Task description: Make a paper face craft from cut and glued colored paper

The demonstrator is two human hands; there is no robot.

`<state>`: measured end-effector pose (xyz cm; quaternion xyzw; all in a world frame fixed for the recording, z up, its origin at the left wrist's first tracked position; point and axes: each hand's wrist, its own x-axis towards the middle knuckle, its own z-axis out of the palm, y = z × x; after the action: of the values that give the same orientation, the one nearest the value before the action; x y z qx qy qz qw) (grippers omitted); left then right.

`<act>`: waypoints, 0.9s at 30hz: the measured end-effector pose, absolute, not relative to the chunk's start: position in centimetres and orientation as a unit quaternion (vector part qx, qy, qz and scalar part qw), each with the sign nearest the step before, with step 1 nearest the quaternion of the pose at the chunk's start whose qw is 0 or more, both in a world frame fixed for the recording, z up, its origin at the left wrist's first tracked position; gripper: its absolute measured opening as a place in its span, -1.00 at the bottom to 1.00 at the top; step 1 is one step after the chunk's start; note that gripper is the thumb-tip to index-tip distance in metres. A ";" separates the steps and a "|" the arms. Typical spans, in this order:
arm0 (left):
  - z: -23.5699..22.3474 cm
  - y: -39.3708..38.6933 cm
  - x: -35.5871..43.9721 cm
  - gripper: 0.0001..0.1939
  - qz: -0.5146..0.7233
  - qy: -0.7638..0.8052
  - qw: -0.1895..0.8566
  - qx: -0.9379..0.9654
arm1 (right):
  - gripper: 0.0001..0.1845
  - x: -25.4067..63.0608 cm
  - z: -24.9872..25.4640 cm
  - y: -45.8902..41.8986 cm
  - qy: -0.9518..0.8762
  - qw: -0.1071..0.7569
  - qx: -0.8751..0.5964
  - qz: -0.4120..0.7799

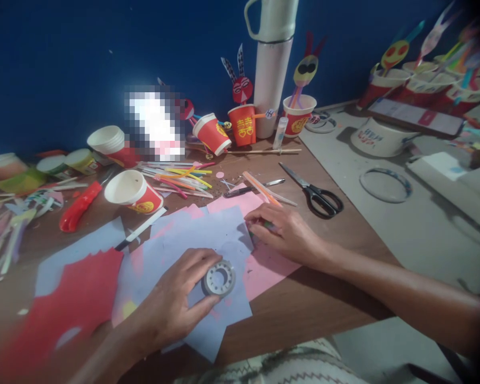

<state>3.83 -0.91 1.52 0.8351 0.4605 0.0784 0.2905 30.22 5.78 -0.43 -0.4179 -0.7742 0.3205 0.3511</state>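
Observation:
Between the thumb and fingers of my left hand (184, 290) is a roll of tape (228, 286), a ring with a pale holed core, held over the pale blue paper (208, 229). My right hand (286, 226) rests near that paper's right edge, above the pink paper (260, 277). Its fingers are curled together, and a bit of something coloured shows beneath them, too covered to name. Black-handled scissors (322, 200) lie beyond my right hand, near a pen (256, 188) and orange straws (262, 188). A cut red sheet (78, 296) is left of my left hand.
A red-and-white paper cup (134, 192) lies tilted near a red-handled cutter (80, 207) and a pile of straws (184, 178). Decorated cups with paper faces, including a red cup (242, 125), stand before a tall white flask (272, 80). A phone (418, 117) rests on a bowl at right.

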 end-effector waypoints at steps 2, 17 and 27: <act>1.5 -0.9 3.9 -0.51 0.081 0.458 0.290 0.836 | -0.82 30.3 -0.8 5.9 -0.805 0.321 -0.417 0.274; 1.4 -0.9 3.8 -0.52 0.091 0.442 0.291 0.844 | -0.73 29.0 -0.9 5.3 -0.818 0.299 -0.417 0.259; 0.8 -1.0 3.8 -0.50 0.120 0.428 0.294 0.846 | -0.75 28.4 -0.4 5.0 -0.747 0.338 -0.421 0.388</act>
<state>3.78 -1.00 0.80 0.8463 0.4280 0.1196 0.2939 28.38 4.98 -0.38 -0.4210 -0.7472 0.3880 0.3375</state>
